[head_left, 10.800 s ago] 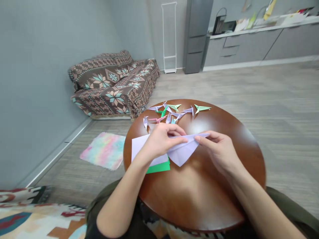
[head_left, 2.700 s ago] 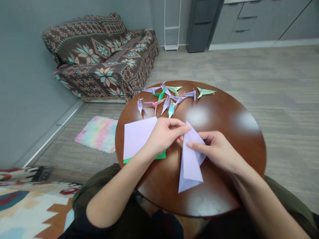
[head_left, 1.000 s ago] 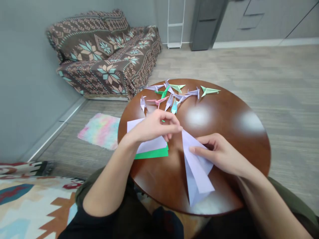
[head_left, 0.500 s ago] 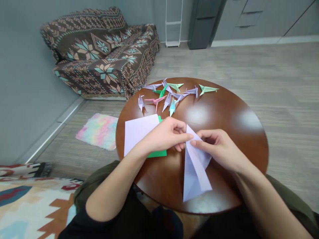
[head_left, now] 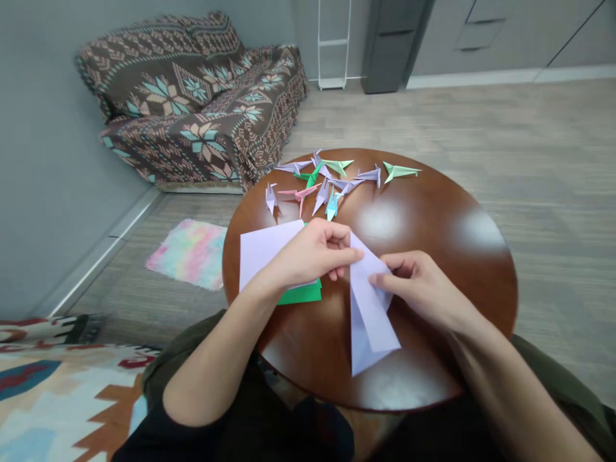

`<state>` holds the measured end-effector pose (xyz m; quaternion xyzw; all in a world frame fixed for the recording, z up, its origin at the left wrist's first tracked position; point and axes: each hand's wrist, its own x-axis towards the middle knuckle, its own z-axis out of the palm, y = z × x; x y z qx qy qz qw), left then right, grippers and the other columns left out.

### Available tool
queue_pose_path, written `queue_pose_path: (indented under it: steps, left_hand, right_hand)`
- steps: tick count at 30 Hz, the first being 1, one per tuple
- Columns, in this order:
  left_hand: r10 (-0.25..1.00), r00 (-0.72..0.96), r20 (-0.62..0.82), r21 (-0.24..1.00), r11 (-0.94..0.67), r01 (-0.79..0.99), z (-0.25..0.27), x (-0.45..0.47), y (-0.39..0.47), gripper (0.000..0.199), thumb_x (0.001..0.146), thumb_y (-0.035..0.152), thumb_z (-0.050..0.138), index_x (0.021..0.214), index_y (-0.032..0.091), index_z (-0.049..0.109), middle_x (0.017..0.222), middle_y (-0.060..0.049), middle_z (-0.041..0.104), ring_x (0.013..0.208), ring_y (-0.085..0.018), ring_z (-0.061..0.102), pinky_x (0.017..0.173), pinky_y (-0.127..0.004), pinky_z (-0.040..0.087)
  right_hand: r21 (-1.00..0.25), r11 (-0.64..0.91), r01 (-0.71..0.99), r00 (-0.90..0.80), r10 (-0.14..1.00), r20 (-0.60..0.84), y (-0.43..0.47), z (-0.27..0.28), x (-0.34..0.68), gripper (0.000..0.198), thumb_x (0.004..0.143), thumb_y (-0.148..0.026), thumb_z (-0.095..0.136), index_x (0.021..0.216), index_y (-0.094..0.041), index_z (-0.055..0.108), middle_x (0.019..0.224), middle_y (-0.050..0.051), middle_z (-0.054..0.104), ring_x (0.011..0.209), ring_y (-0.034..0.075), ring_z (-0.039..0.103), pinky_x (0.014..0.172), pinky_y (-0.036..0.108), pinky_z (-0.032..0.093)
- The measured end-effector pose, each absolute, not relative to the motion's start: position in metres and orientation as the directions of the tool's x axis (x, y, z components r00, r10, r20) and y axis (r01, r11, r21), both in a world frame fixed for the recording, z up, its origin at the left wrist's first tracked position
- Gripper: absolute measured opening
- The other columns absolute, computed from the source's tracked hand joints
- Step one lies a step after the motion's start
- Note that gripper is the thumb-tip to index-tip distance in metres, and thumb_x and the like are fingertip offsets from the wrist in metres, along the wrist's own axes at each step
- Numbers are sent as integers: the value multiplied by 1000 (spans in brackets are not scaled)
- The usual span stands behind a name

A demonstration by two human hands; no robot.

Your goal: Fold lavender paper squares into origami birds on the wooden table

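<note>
A partly folded sheet of lilac origami paper (head_left: 368,305) is held above the round brown table (head_left: 433,218). My left hand (head_left: 320,253) pinches its top corner between thumb and fingers. On the paper's right edge, my right hand (head_left: 416,282) grips with thumb on the front and fingers behind. The lower end of the paper hangs down as a long flap beside a second layer. Under my left wrist lies a stack of lilac paper (head_left: 267,250), with green paper (head_left: 303,294) showing beneath it.
Several folded paper cranes lie along the table's far side, among them a pink crane (head_left: 299,194), a blue crane (head_left: 332,205) and a pale green crane (head_left: 400,172). Beyond stand a patterned sofa (head_left: 192,109) and, on the floor, a fluffy pastel mat (head_left: 190,252).
Both hands still hold the lilac paper. My left hand has moved slightly up and left with the top corner, and the hanging flap has shifted left and up.
</note>
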<state>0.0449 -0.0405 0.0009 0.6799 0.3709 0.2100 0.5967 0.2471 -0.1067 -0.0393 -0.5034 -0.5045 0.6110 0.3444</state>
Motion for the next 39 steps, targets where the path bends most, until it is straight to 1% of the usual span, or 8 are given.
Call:
queue_pose_path:
  steps: [4, 8, 12, 15, 22, 27, 32, 39]
  left_hand:
    - [731, 661, -172, 964, -14, 266, -2, 43, -39, 26, 86, 26, 72, 67, 14, 60, 52, 4, 58, 44, -5, 50, 45, -17, 37]
    - [692, 697, -190, 970, 21, 244, -5, 47, -42, 29, 84, 30, 74, 66, 16, 57, 51, 6, 53, 44, -6, 47, 45, -18, 36]
    - [661, 735, -150, 973, -35, 230, -4, 46, -42, 17, 81, 26, 75, 74, 14, 66, 62, 5, 59, 55, -7, 49, 53, -19, 36]
    - [632, 758, -161, 956, -92, 279, -2, 40, -42, 18, 83, 27, 72, 72, 14, 67, 63, 4, 56, 59, -8, 48, 55, -19, 34]
    - [637, 751, -175, 937, -127, 326, 4, 36, -46, 27, 81, 28, 71, 62, 14, 60, 58, 5, 50, 56, -7, 42, 52, -20, 30]
    - [639, 752, -164, 943, -123, 310, 9, 33, -47, 23, 81, 30, 76, 69, 13, 66, 62, 4, 59, 60, -8, 49, 54, -19, 35]
    - [655, 745, -126, 939, -163, 302, 9, 31, -46, 23, 86, 36, 75, 86, 13, 78, 72, -1, 70, 64, -10, 54, 56, -19, 38]
    - [664, 734, -142, 945, -130, 301, 8, 31, -46, 24, 86, 34, 74, 86, 11, 80, 69, -1, 69, 60, -9, 53, 53, -18, 39]
  right_hand:
    - [-968, -228, 106, -313, 916, -250, -108, -37, 245, 10, 79, -22, 71, 74, -17, 78, 73, 1, 74, 68, 20, 66, 67, 30, 50]
    - [-971, -197, 138, -395, 888, -236, -109, -32, 242, 20, 79, -16, 69, 89, -18, 85, 87, 3, 81, 82, 25, 72, 73, 31, 53]
    - [-984, -130, 121, -250, 956, -157, -109, -34, 245, 12, 81, -25, 76, 84, -18, 86, 82, 4, 82, 75, 24, 72, 69, 31, 54]
    - [-992, -70, 103, -143, 986, -85, -108, -37, 248, 14, 82, -29, 78, 87, -17, 86, 85, 5, 83, 74, 24, 73, 70, 31, 55]
    - [-995, -64, 71, -120, 990, -72, -111, -34, 245, 24, 81, -41, 85, 89, -18, 86, 88, 5, 84, 78, 26, 76, 69, 32, 59]
    - [-999, -11, 51, -109, 994, -17, -112, -33, 245, 18, 83, -40, 85, 86, -22, 86, 84, 2, 84, 72, 20, 74, 66, 26, 58]
    - [-1000, 7, 19, -86, 996, 5, -112, -35, 246, 16, 81, -38, 87, 86, -23, 86, 82, 2, 84, 71, 20, 75, 66, 26, 58]
    - [-1000, -25, -7, -128, 991, -24, -112, -36, 247, 15, 79, -32, 89, 89, -22, 87, 87, 3, 85, 76, 22, 78, 70, 28, 61]
